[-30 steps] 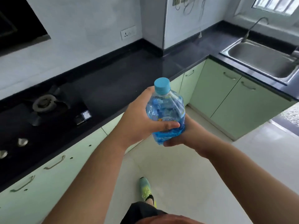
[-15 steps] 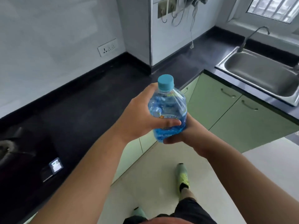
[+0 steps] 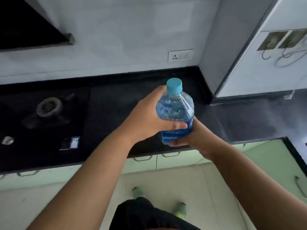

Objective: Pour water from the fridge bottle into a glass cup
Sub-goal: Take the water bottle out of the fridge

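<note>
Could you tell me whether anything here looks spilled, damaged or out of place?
Nothing stands out: both hands hold the capped bottle upright over the dark counter, with no spill visible. No glass cup is in view.

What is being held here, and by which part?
The blue water bottle, capped: left hand wraps its middle, right hand grips the lower body near the base.

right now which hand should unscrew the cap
Left. The left hand grips high on the bottle, nearest the cap; the right hand cups the base and can steady it.
</note>
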Motion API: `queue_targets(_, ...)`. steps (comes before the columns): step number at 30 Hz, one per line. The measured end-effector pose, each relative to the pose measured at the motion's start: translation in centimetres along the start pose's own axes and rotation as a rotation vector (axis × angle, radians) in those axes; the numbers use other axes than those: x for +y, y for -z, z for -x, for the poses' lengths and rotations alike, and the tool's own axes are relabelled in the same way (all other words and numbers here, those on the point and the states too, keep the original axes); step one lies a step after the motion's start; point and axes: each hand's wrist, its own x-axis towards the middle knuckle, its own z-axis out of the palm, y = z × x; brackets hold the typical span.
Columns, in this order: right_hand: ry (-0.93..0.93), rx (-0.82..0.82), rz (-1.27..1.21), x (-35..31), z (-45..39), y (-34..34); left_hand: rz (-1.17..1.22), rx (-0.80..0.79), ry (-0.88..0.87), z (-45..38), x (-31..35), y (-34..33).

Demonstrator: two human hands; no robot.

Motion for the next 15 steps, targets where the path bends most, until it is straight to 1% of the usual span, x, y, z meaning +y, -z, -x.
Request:
queue_targets(3,0.03,-0.064,0.047,-1.0,-4.4,-0.7,-0.03,0.066,0.061,-1.9,-2.0,1.8)
queue_targets(5,0.048,-0.067,0.074,-1.3,-7.4,-1.1,-0.046,0.083,0.084,-3.3,-3.5,2.9)
queue_targets(10,0.005,0.044,0.126,-1.2,-12.6,-1.8,-0.129,0.058,0.115,-7.5,-7.4,4.3)
queue_targets(15,-0.027,0.133,0.197,0.0,-17.6,-1.2,-0.252,0.013,0.135,-12.3,-11.0,3.7)
